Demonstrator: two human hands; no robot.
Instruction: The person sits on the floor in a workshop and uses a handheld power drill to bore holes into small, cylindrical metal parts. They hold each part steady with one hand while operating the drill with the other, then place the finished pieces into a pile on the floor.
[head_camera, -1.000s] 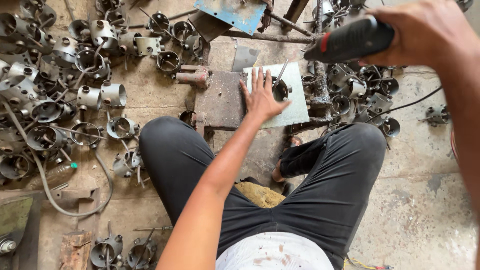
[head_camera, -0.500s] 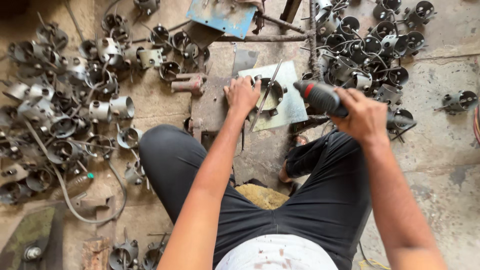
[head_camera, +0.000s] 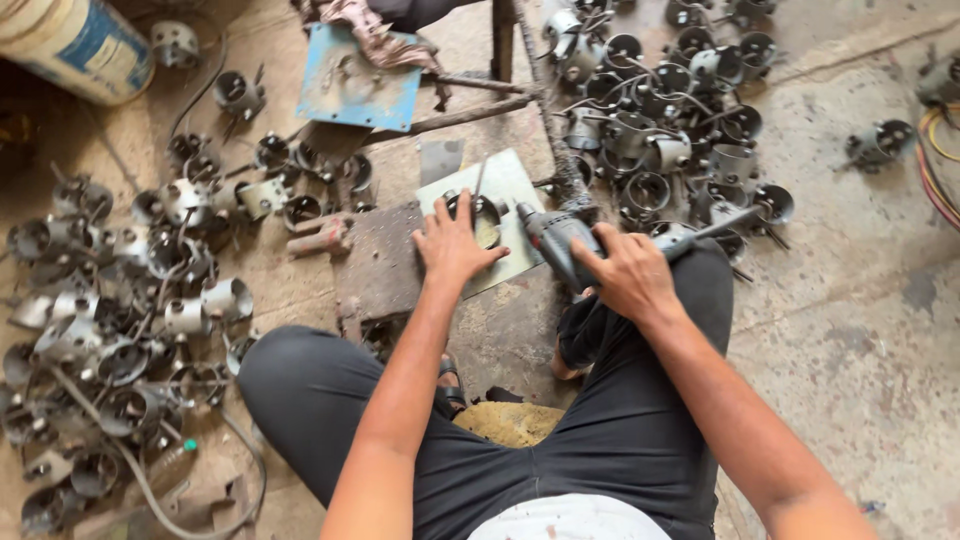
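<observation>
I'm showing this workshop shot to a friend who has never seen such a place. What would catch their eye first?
Probably the two bare arms reaching down the middle: the left hand presses on a round metal ring lying on a pale plate, while the right hand grips a power drill beside it. Next come the heaps of grey metal cup-shaped parts on the floor at left and upper right.

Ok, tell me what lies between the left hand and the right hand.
In the head view, the nose of the dark power drill, held by the right hand, and a strip of pale plate beside the left hand.
</observation>
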